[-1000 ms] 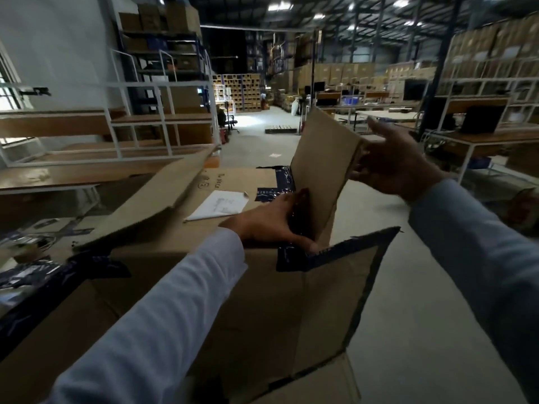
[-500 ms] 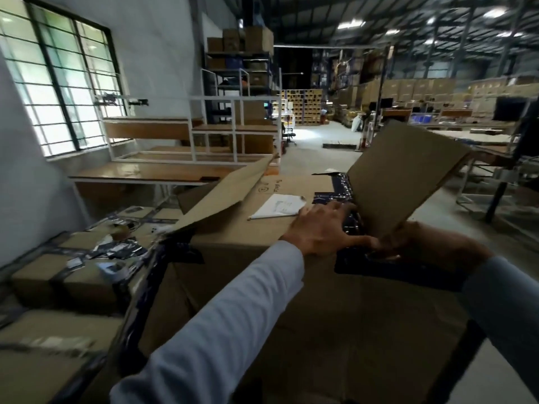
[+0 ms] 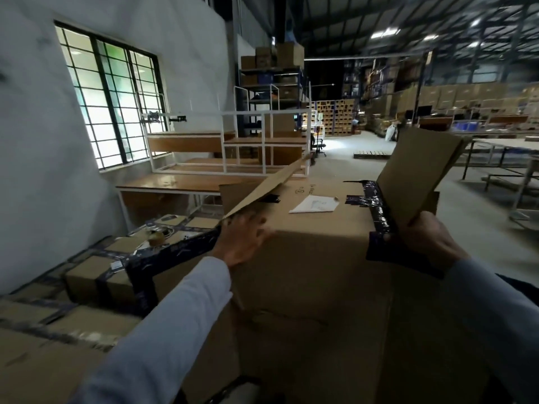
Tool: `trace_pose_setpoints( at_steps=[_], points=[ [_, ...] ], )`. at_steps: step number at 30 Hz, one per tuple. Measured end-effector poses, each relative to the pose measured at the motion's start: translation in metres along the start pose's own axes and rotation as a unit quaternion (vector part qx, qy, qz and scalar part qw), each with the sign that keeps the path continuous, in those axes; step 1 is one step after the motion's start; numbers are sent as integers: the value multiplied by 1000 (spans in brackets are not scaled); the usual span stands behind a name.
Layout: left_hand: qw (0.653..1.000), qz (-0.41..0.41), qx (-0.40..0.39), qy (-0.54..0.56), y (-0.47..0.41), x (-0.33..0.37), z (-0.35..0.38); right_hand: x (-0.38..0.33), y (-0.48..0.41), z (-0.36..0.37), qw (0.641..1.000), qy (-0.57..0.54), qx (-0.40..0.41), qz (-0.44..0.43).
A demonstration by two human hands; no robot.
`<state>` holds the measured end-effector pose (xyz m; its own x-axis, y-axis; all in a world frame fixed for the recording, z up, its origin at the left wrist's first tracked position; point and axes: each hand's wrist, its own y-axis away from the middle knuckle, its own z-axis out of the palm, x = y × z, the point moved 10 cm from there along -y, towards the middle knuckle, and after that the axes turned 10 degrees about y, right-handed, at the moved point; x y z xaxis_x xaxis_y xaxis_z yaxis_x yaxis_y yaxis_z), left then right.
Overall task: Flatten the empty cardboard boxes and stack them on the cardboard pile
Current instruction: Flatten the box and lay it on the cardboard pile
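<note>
A large brown cardboard box with dark tape along its edges fills the middle of the view, close in front of me. Its right flap stands up, and my right hand grips that flap at its base. Its left flap is raised at a slant. My left hand lies spread on the box's top left edge, just under that flap. A white paper slip rests on the box's far panel.
Taped cardboard boxes lie low at the left, with a tape roll on them. White-framed wooden tables stand under a barred window. More tables are at the right; concrete floor runs between.
My left hand slid from the base of the right flap to the box's left edge. My right hand stays on the right flap. The view turned left, showing the window.
</note>
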<state>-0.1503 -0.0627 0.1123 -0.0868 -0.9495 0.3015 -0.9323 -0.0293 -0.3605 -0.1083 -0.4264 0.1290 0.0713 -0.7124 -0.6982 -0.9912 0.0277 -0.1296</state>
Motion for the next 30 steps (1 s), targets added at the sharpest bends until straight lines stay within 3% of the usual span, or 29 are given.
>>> trace_pose_setpoints(
  at_steps=[4,6,8,12,15,21,24,26,30],
  points=[
    [994,1,107,-1,26,-46,-26,16,-12,-4,1000,-3,18,14],
    [984,-42,169,43,36,-67,-45,12,-15,2,1000,9,8,7],
    [983,-122,138,19,30,-84,-49,5,-16,8,1000,11,3,-3],
    [970,-241,-32,17,14,-110,-23,0,-16,12,999,15,-10,-36],
    [961,-253,-6,111,5,-101,-28,5,-14,6,998,21,-12,-56],
    [949,-279,78,126,-6,-81,-41,15,-24,-19,997,39,2,-74],
    [911,-294,162,241,-10,-68,-61,4,-31,-50,994,36,62,-84],
    [899,-286,209,259,-16,-50,-92,-12,-36,-82,986,43,120,-109],
    [899,-244,264,251,-31,-10,-179,-82,-32,-168,931,126,268,-211]
  ],
)
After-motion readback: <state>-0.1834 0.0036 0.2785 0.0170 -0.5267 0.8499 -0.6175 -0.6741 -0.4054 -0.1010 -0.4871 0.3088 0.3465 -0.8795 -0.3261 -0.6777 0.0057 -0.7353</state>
